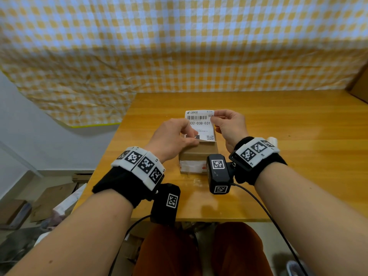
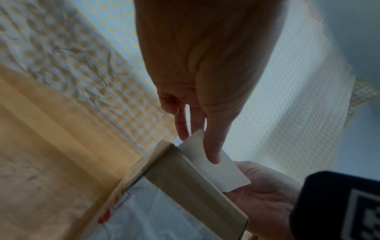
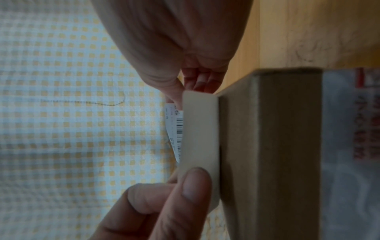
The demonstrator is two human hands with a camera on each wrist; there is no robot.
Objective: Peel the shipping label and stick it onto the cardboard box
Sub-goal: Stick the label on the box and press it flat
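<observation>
Both hands pinch shipping label (image 1: pixel 201 124) over cardboard box (image 1: pixel 198 156): left hand (image 1: pixel 175 140) near-left corner, right hand (image 1: pixel 229 124) far-right edge; risk: sticky face folds/creases, lands skewed.

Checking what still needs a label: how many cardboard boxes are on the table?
1: the cardboard box sits mid-table, under both hands holding the shipping label. None seems hidden.
</observation>
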